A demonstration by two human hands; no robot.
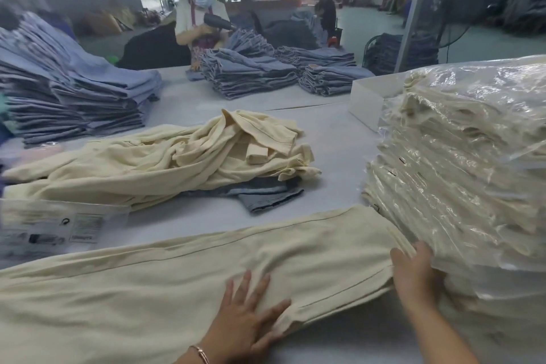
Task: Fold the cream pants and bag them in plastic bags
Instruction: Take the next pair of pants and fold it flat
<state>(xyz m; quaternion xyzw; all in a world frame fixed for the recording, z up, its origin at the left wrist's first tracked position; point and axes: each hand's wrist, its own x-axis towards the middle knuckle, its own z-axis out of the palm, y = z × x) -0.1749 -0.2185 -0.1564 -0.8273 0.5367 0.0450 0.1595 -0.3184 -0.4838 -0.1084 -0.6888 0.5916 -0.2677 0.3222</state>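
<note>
Already a tall stack of bagged cream pants (461, 156) stands at the right, though a loose heap of cream pants (165, 156) waits behind. One pair of cream pants (206, 269) lies flat across the near table, unfolded. The left hand (245, 313) presses it with fingers spread; the right hand (413, 269) touches its end, fingers straight, crowded by the stack. Empty plastic bags (53, 227) lie left.

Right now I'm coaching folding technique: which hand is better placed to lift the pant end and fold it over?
Probably right. The right hand is at the cream pants' end; the left hand lies flat mid-fabric, anchoring it.
</note>
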